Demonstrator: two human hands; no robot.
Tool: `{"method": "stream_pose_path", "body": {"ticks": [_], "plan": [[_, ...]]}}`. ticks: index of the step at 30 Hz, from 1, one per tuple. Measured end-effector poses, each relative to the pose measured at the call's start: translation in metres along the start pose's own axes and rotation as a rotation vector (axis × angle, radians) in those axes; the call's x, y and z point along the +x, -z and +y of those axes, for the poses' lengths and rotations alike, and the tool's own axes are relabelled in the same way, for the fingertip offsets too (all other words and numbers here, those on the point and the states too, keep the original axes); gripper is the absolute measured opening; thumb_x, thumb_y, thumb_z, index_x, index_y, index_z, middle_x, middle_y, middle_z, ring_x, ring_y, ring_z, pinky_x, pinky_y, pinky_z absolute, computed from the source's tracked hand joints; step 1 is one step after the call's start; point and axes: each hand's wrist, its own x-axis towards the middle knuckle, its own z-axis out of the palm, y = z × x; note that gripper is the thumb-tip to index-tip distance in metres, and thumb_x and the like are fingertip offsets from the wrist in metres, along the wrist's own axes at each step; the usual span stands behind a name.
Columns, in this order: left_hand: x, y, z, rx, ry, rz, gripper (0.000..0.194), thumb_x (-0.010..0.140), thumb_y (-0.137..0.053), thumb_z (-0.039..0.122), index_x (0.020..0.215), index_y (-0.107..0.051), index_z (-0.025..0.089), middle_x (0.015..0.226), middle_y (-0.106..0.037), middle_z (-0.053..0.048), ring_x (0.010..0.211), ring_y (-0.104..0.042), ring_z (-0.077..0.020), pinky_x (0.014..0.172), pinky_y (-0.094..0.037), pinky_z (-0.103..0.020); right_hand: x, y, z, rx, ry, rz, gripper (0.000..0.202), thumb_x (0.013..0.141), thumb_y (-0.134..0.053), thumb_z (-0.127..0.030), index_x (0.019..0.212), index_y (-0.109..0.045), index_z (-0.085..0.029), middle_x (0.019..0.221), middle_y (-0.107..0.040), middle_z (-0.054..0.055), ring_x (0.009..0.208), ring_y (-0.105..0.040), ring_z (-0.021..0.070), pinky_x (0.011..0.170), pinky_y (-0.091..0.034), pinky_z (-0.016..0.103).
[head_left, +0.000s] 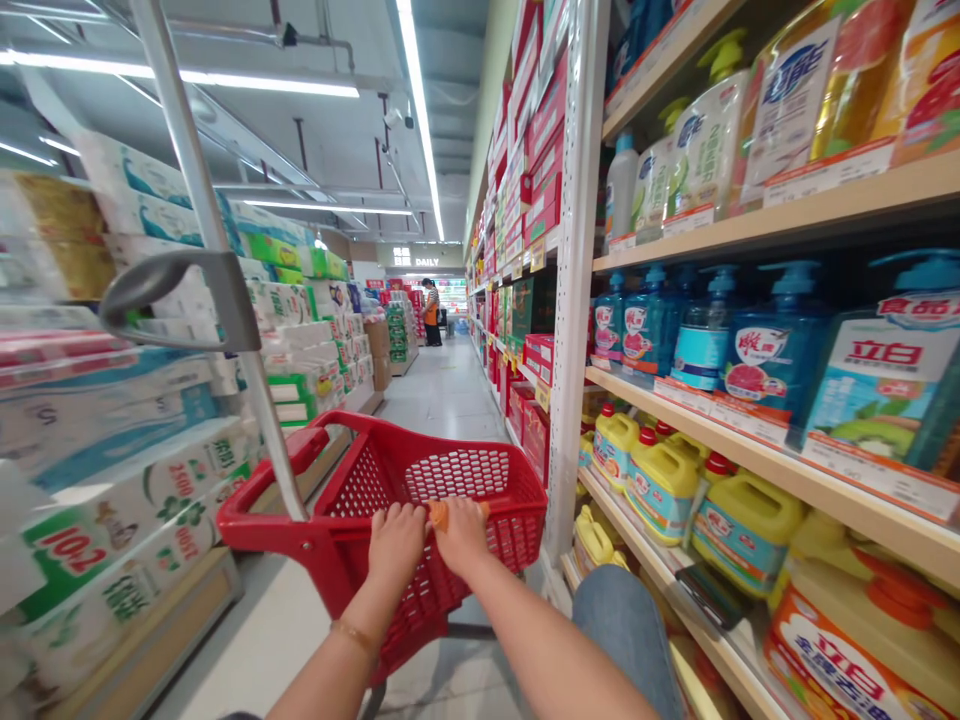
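Hands [399, 540] reach forward, curled on the red basket [435, 603].

We look down a supermarket aisle [439, 390] over a red shopping cart [442, 446]. At right, price labels [829, 172] edge shelves [750, 234] of bottles [765, 350]; at left, paper packs [142, 490] stand stacked; far off, a "DAILY" sign [427, 262] shows.

Thin bracelet [352, 634] on left wrist, blue jeans [624, 635]
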Motion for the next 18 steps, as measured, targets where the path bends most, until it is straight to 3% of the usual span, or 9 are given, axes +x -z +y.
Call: {"method": "stream_pose_path", "body": {"ticks": [2,4,8,11,15,18], "plan": [[-0.004,0.009,-0.006,-0.038,-0.062,-0.025,0.029,0.095,-0.037,0.027,0.096,-0.064,0.018,0.094,-0.067,-0.009,0.093,-0.055,-0.0249,0.085,-0.032,-0.040,-0.003,-0.001,-0.001,0.038,0.097,0.014,0.018,0.094,-0.045,-0.029,0.099,-0.060,-0.020,0.098,-0.065,0.006,0.094,-0.055,0.0212,0.085,-0.034,0.032],[-0.008,0.021,-0.018,-0.027,-0.075,0.027,0.028,0.094,-0.040,0.031,0.094,-0.064,0.018,0.096,-0.067,-0.009,0.098,-0.056,-0.0254,0.088,-0.032,-0.040,-0.004,0.004,0.009,0.051,0.143,0.028,0.020,0.095,-0.044,-0.031,0.101,-0.059,-0.020,0.100,-0.064,0.006,0.097,-0.053,0.0212,0.088,-0.034,0.032],[-0.015,0.039,-0.036,0.069,-0.014,0.142,0.034,0.095,-0.038,0.036,0.083,-0.065,0.018,0.090,-0.068,-0.011,0.098,-0.058,-0.0278,0.091,-0.032,-0.043,0.004,0.014,0.023,0.039,0.022,0.031,0.025,0.097,-0.042,-0.034,0.100,-0.061,-0.019,0.099,-0.064,0.008,0.097,-0.054,0.0226,0.089,-0.034,0.035],[-0.014,0.040,-0.031,0.098,0.000,0.112,0.033,0.095,-0.036,0.031,0.083,-0.065,0.018,0.082,-0.068,-0.009,0.084,-0.061,-0.0272,0.082,-0.036,-0.042,0.009,0.011,0.009,0.098,-0.021,0.012,0.026,0.097,-0.042,-0.034,0.102,-0.062,-0.019,0.099,-0.066,0.007,0.097,-0.056,0.0223,0.090,-0.035,0.035],[-0.016,0.042,-0.018,0.046,-0.033,0.127,0.033,0.095,-0.037,0.032,0.088,-0.067,0.019,0.082,-0.069,-0.009,0.083,-0.063,-0.0267,0.079,-0.040,-0.042,0.005,0.006,-0.012,0.209,0.133,0.030,0.025,0.096,-0.046,-0.034,0.116,-0.057,-0.024,0.111,-0.064,0.004,0.108,-0.054,0.0197,0.096,-0.034,0.033],[-0.026,0.057,-0.028,-0.066,-0.104,0.298,0.029,0.094,-0.044,0.036,0.105,-0.065,0.020,0.103,-0.070,-0.009,0.100,-0.063,-0.0250,0.089,-0.043,-0.040,0.004,0.013,-0.006,0.208,0.145,0.032,0.027,0.096,-0.046,-0.034,0.118,-0.057,-0.023,0.114,-0.064,0.004,0.111,-0.052,0.0191,0.098,-0.033,0.032]]}}
